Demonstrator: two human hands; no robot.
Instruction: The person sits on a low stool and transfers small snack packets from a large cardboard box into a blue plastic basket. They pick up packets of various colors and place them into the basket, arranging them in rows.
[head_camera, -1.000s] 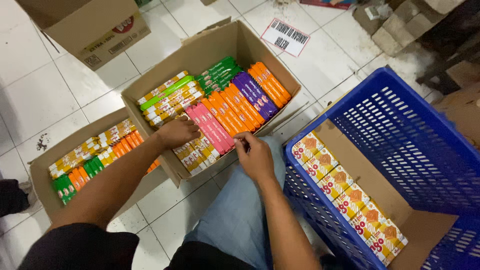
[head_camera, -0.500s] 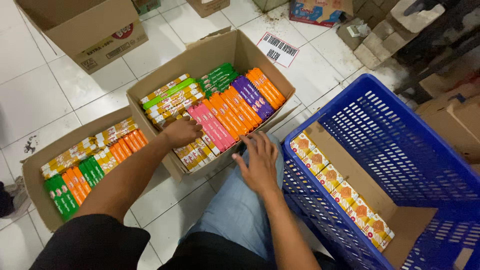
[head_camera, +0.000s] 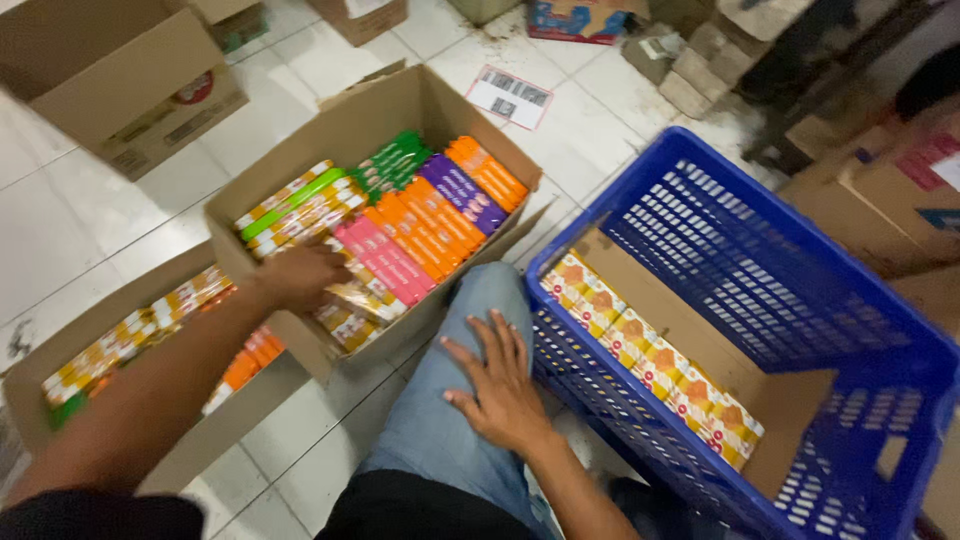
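Cardboard box (head_camera: 440, 95): coloured snack packs (head_camera: 420, 215) stacked on edge, left hand (head_camera: 300, 275) curled upon them | blue crate (head_camera: 800, 270): orange-white packets (head_camera: 650, 365) rowed | right hand (head_camera: 500, 385) laid flat, empty, on knee.

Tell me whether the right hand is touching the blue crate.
Apart. The head view shows the right hand lying flat on the jeans-clad knee, with a strip of denim visible between its fingers and the blue crate.

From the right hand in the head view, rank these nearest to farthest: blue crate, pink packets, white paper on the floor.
From the right hand:
1. Blue crate, just to its right.
2. Pink packets, ahead-left, in the open box.
3. White paper, far ahead on the tiles.
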